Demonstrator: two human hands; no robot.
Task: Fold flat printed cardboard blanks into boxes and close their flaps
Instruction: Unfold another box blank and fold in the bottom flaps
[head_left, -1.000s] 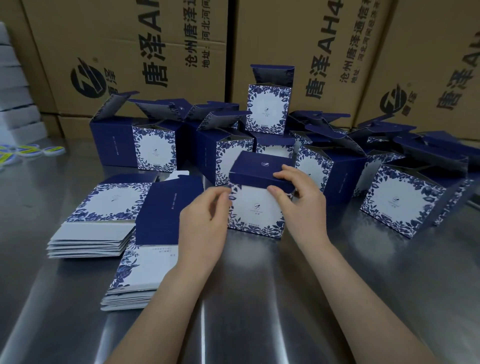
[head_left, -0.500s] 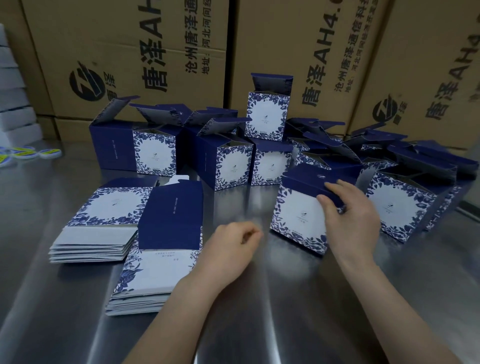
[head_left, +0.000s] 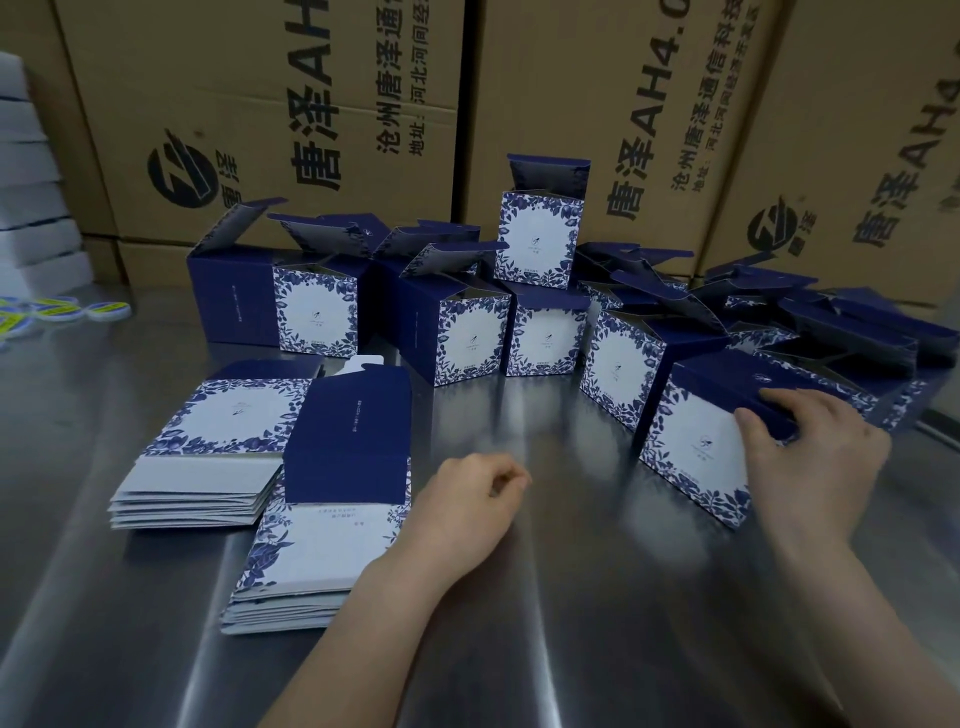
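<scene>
A folded blue-and-white floral box (head_left: 696, 441) with its top flap down stands on the steel table at the right. My right hand (head_left: 810, 457) grips its near top corner, thumb on the white front, fingers over the navy lid. Over the table's middle, my left hand (head_left: 472, 504) hovers with fingers loosely curled and holds nothing. Left of that hand lie two stacks of flat blanks, one nearer (head_left: 311, 561) with a navy blank on top, one farther left (head_left: 208, 457).
Several folded boxes (head_left: 467, 332) with raised top flaps crowd the back and right of the steel table (head_left: 571, 597); one box (head_left: 540, 239) stands on top of others. Large brown cartons (head_left: 270, 119) wall the back. White foam pieces (head_left: 31, 208) are stacked at far left.
My right hand has carried the closed box from the table's middle to the right, beside the other boxes. My left hand has let go of it and drawn back with curled fingers.
</scene>
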